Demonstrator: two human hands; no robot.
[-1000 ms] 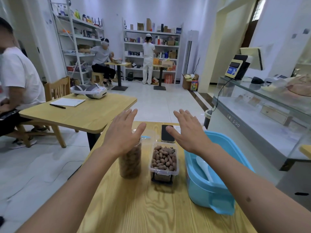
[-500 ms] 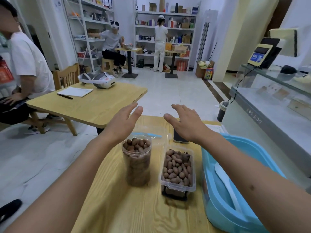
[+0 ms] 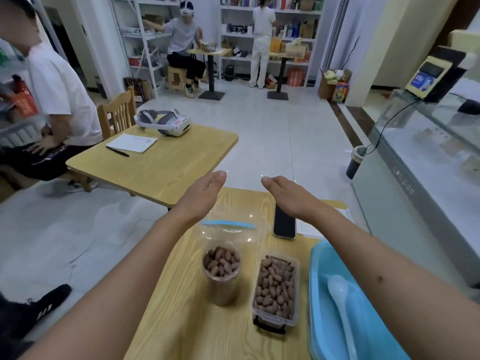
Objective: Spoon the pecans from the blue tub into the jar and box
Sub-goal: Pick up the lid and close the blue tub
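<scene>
A clear round jar [image 3: 221, 275] full of brown pecans stands on the wooden table [image 3: 187, 328]. Right of it sits a clear rectangular box [image 3: 274, 289], also filled with pecans. The blue tub [image 3: 335, 307] is at the right edge, with a pale spoon [image 3: 341, 302] lying inside; I see no pecans in the part that shows. My left hand [image 3: 201, 194] and my right hand [image 3: 287, 196] hover in the air beyond the jar and box, fingers straight, palms turned toward each other, holding nothing.
A clear lid with a blue strip [image 3: 230, 226] lies behind the jar, a black phone [image 3: 284, 224] and papers beside it. Another table [image 3: 166, 162] with a headset and notebook stands ahead left. A glass counter [image 3: 426, 162] runs along the right. People sit and stand around.
Both hands have lifted away from over the jar and box and moved farther forward, turning edge-on. The view has tilted down, bringing the jar, box and tub closer.
</scene>
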